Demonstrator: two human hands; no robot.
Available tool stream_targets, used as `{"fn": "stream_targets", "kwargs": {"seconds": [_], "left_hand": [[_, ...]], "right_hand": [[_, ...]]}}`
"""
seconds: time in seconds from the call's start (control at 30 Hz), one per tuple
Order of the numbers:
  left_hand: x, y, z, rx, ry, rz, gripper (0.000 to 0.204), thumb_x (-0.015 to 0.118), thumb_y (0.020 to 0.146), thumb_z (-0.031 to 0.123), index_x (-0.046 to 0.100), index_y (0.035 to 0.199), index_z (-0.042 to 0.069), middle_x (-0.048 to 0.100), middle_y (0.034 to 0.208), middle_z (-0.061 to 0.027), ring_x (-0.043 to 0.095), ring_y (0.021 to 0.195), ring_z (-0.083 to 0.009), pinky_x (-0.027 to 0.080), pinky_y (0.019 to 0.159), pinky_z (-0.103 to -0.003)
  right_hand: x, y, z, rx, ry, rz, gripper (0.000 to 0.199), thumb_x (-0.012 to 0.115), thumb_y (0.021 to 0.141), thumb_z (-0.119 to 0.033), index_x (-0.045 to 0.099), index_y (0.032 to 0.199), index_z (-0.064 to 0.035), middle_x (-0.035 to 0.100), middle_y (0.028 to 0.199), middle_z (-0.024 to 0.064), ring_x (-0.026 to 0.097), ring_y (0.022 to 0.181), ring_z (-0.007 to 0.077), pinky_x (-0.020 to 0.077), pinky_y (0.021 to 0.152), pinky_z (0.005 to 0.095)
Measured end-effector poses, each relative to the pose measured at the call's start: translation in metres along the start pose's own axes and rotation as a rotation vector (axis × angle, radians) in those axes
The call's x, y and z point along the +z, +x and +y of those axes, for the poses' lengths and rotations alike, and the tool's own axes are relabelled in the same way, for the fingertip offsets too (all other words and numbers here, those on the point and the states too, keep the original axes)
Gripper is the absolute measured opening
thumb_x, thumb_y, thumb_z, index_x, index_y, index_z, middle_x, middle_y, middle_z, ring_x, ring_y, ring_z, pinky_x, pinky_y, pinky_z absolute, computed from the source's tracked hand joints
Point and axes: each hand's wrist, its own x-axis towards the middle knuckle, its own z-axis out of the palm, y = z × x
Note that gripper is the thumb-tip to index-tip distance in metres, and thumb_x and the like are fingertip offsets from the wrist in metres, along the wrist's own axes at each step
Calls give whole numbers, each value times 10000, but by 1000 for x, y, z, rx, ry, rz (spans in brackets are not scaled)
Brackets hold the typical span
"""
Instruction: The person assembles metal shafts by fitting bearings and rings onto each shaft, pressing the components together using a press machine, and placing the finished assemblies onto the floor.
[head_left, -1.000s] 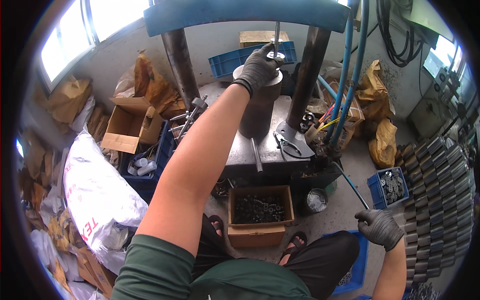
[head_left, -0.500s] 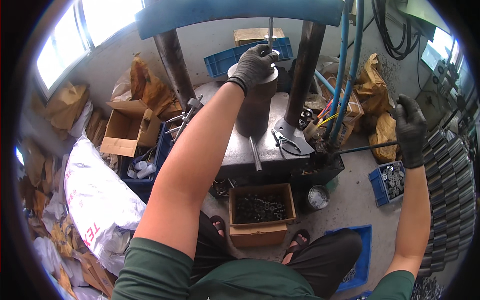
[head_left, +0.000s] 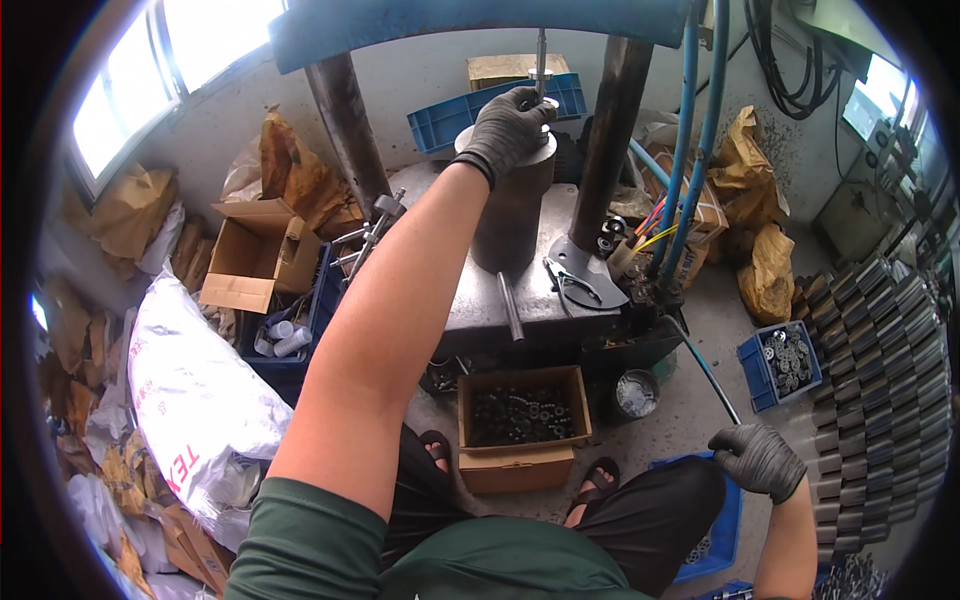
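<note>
My left hand (head_left: 508, 128), in a dark grey glove, reaches to the top of a dark upright cylinder (head_left: 512, 220). Its fingers are curled at a slim upright metal rod (head_left: 541, 60), just above the pale round plate (head_left: 548, 150) capping the cylinder; its palm side is hidden. Low on the right, my gloved right hand (head_left: 762, 462) is closed around the end of a long lever (head_left: 705, 368). That lever slopes down toward me from the base of the press frame (head_left: 340, 115).
Pliers (head_left: 575, 280) and a metal bar (head_left: 510, 308) lie on the press bed (head_left: 455, 312). Below stands a cardboard box (head_left: 522, 460) of small dark parts. A blue bin (head_left: 765, 385) of metal discs and stacked metal pieces (head_left: 870, 400) are at right; a white sack (head_left: 190, 400) is at left.
My right hand has swung down and toward me, and the lever now slopes downward instead of lying nearly level. My left hand stays at the rod.
</note>
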Motion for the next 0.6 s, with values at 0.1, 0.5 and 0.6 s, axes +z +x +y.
{"fn": "stream_targets", "kwargs": {"seconds": [0.1, 0.5, 0.6], "left_hand": [[3, -5, 9, -67, -140, -28, 278, 787, 951, 195, 707, 1160, 30, 704, 890, -32, 626, 715, -75, 551, 655, -239], [-3, -22, 37, -143, -171, -45, 346, 787, 941, 188, 695, 1212, -7, 727, 943, -82, 651, 714, -114, 580, 646, -271], [-1, -22, 38, -146, -106, -42, 356, 789, 941, 212, 698, 1206, -8, 731, 939, -89, 659, 721, -121, 582, 652, -279]], "right_hand": [[-2, -2, -13, 93, -55, 20, 282, 664, 867, -170, 745, 1069, 10, 730, 913, 245, 740, 853, 372, 593, 806, 413], [-15, 4, -12, 28, -90, 93, 344, 637, 888, -158, 718, 1173, 17, 724, 911, 252, 736, 857, 375, 586, 791, 421], [-14, 4, -7, 28, -44, 110, 342, 630, 895, -150, 719, 1184, 11, 723, 931, 258, 736, 873, 376, 588, 806, 414]]}}
